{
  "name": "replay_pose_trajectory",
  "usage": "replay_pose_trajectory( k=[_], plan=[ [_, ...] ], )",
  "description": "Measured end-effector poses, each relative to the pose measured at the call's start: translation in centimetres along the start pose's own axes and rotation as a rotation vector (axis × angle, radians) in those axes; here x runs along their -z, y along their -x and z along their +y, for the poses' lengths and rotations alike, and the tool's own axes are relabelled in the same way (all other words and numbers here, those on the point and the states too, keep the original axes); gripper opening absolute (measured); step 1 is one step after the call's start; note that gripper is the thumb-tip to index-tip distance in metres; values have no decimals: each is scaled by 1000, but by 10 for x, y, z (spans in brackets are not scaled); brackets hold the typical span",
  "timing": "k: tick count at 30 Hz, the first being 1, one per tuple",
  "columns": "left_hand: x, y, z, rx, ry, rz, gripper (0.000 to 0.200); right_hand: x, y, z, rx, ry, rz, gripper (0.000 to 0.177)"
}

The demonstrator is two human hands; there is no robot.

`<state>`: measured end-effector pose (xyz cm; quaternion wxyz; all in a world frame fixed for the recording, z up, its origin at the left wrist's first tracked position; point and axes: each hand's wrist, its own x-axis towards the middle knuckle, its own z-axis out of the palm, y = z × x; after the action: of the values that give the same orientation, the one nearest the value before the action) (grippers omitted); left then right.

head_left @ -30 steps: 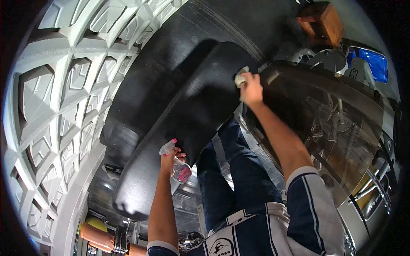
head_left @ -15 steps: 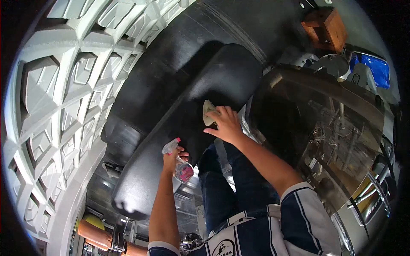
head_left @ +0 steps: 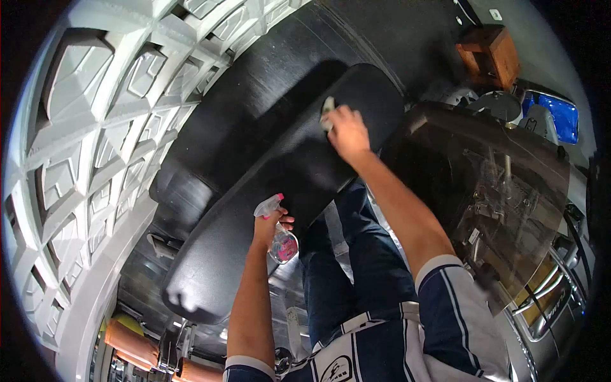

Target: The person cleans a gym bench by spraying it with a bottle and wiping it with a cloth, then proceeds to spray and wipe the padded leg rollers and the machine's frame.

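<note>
My left hand [head_left: 272, 224] is wrapped around the neck of a clear spray bottle [head_left: 284, 247] with a pink label and a pink-tipped nozzle. Below it lies a long, black padded bench [head_left: 254, 191] with rounded ends. Toward the bench's far end, my right hand [head_left: 349, 132] presses a pale, folded cloth [head_left: 328, 114] against the black surface. The fingers partly hide the cloth.
A white lattice wall [head_left: 89, 140] runs along the left. On the right stands a tinted clear panel [head_left: 484, 210] with metal parts behind it. A wooden box [head_left: 489, 56] and a blue seat [head_left: 552, 118] are at the back right. Orange padded rollers [head_left: 132, 344] sit at lower left.
My right hand has slid the cloth farther up the bench, toward its far end. The spray bottle in my left hand has shifted slightly up and right in view.
</note>
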<state>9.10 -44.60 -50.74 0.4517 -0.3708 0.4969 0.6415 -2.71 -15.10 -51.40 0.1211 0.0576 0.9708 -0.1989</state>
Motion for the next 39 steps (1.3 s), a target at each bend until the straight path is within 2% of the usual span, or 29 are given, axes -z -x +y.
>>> replay_pose_trajectory(
  k=[5, 6, 8, 9, 11, 13, 14, 16, 18, 19, 20, 21, 23, 24, 25, 26, 27, 29, 33, 35, 39],
  plan=[
    [-1, 1, -2, -67, 42, -30, 29, -31, 102, -42, 346, 21, -297, 28],
    [-1, 1, -1, -73, 43, -36, 29, -27, 124, -38, 374, -113, -310, 25],
    [-3, 1, 1, -38, 62, -28, 47, -21, 147, -11, 365, -111, -350, 26],
    [-3, 2, 2, -41, 63, -31, 47, -17, 154, 5, 358, -117, -397, 26],
    [-4, 2, 3, -48, 52, -27, 44, -8, 142, 45, -438, -296, -537, 29],
    [0, 0, -2, -53, 35, -24, 40, -1, 133, 106, -153, -56, -61, 33],
    [1, -2, -5, -62, 23, -26, 36, 6, 115, 117, -324, -72, 78, 35],
    [4, -4, -10, -72, 35, -31, 33, 19, 73, 134, -390, -78, 137, 38],
    [4, -4, -10, -80, 42, -39, 30, 11, 35, 135, -355, -95, 118, 39],
    [4, -3, -7, -59, 13, -35, 27, -7, 19, 143, -317, -114, 42, 42],
    [4, -2, -5, -41, -15, -31, 25, 1, 7, 106, -478, -126, -53, 44],
    [5, -2, -7, -40, -20, -30, 25, -1, 0, 74, -511, -97, 6, 42],
    [6, -6, -11, -62, -33, -1, 23, -21, 13, 28, -278, -249, 49, 37],
    [4, -5, -9, -61, -30, 3, 23, -24, 19, -5, -236, -291, -33, 34],
    [2, -4, -7, -54, -30, 12, 22, -37, 36, -24, -53, -373, -24, 32],
    [1, -3, -6, -47, -25, 29, 21, -39, 49, -51, -63, -485, -104, 31],
    [2, -2, -7, -45, -15, 47, 21, -44, 57, -64, 54, -380, -69, 32],
    [4, -4, -6, -27, -46, 15, 21, -42, 61, -62, -3, -417, -105, 33],
    [1, -7, -5, -24, -69, 73, 22, -29, 65, -40, 37, -474, -200, 33],
    [-1, -4, -3, -49, -53, 82, 22, -23, 69, -26, -128, -510, -244, 35],
    [-4, -3, 0, -74, -44, 83, 21, -23, 72, 1, -115, -469, -229, 33]
  ],
)
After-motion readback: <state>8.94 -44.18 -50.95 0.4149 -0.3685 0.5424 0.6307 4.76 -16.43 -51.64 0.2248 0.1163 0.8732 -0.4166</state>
